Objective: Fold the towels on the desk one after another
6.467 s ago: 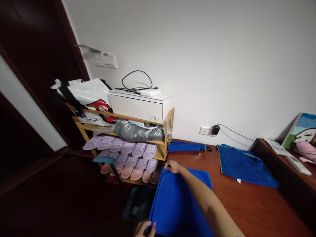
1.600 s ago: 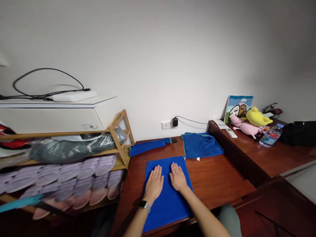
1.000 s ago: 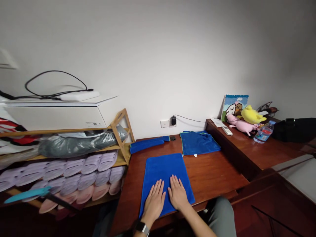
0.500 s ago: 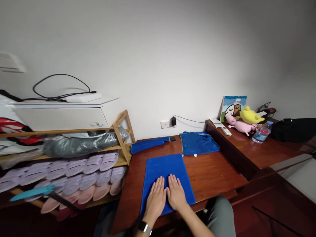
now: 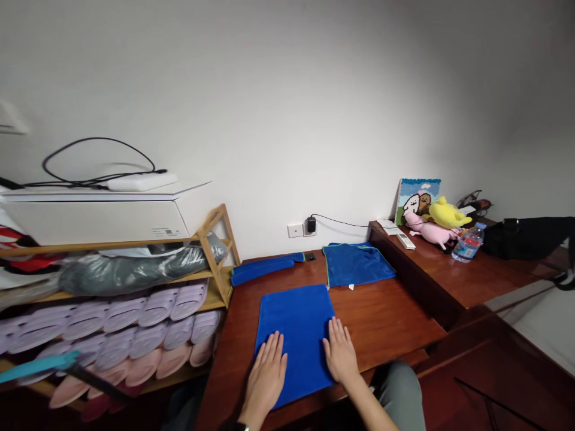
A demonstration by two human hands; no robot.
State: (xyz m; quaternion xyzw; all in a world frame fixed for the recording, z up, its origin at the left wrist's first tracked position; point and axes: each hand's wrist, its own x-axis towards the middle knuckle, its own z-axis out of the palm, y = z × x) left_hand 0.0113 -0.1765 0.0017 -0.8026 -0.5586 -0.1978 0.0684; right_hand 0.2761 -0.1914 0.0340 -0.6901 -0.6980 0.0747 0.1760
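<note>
Got my L hand (image 5: 266,377) flat on the cloth (image 5: 299,338) at its 8 o'clock edge, R hand (image 5: 341,357) same at abt 4, palms down, well apart. Cloth's lying flat on the surface (image 5: 381,317), 12 o'clock fr me; blue strips (image 5: 265,270) at its 11, 2nd cloth (image 5: 357,266) at 1.

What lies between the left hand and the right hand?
Only the flat, rectangular blue cloth, its surface bare between left hand and right hand, as the head view shows.
</note>
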